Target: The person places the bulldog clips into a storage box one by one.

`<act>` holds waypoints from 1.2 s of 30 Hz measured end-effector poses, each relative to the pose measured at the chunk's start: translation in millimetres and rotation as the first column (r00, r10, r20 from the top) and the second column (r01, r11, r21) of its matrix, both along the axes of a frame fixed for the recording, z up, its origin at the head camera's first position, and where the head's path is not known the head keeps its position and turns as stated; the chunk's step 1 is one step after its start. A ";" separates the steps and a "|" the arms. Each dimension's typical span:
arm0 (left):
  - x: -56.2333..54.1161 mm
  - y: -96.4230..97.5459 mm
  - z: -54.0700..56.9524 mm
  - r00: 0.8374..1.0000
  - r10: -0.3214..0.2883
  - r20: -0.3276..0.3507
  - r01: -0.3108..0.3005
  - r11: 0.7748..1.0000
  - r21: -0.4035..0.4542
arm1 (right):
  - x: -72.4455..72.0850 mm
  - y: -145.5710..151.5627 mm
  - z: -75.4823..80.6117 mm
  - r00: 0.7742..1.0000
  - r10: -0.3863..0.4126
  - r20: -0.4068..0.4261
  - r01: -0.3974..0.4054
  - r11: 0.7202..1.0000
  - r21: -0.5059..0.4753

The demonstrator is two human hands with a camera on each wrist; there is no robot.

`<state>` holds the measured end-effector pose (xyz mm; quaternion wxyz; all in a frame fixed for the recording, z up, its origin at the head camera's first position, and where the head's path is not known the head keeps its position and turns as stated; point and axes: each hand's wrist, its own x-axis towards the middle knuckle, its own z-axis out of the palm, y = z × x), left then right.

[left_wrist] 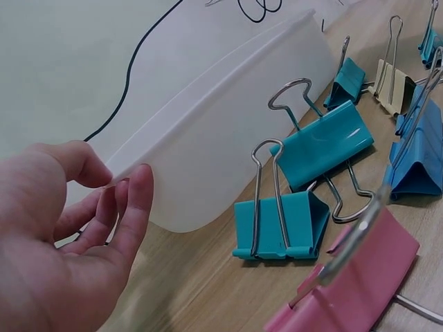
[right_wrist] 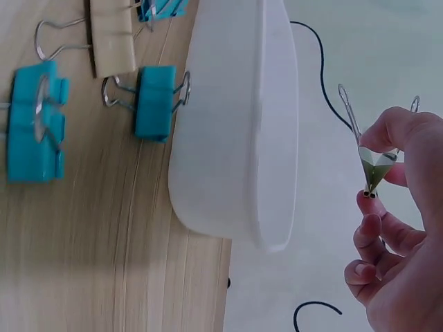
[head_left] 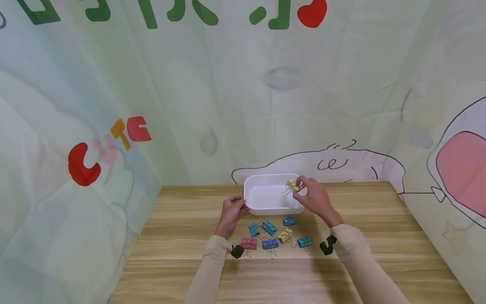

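Wood-grain surface (head_left: 182,236), pale printed backdrop (head_left: 228,101) behind and at both sides, CUTE lettering (head_left: 77,166) on left. White tray (head_left: 273,212) near back edge: left hand (head_left: 230,212) pinches its rim, right hand (head_left: 318,199) pinches yellow binder clip (head_left: 291,184) above it. Seven other clips (head_left: 270,243) in front.

White rectangular plastic tray (head_left: 271,210). Teal metal binder clips (head_left: 269,228), pale-yellow metal clips (head_left: 285,235), one blue metal clip (head_left: 270,243), one pink metal clip (head_left: 249,243). Table (head_left: 182,236) shows light-brown streaked wood grain. Sleeves (head_left: 360,253) beige.
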<state>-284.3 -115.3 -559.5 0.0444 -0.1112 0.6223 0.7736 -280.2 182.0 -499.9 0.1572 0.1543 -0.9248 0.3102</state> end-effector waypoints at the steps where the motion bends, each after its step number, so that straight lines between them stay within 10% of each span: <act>1: 0.2 0.2 -0.3 1.000 0.007 0.000 -0.007 1.000 -0.002 | -1.2 -2.9 0.6 1.000 0.007 0.001 -0.007 1.000 0.001; 36: -0.7 -0.2 -2.3 1.000 -0.007 -0.023 0.007 1.000 0.004 | 3.3 -13.4 -1.9 0.984 0.025 0.175 -0.036 0.998 0.057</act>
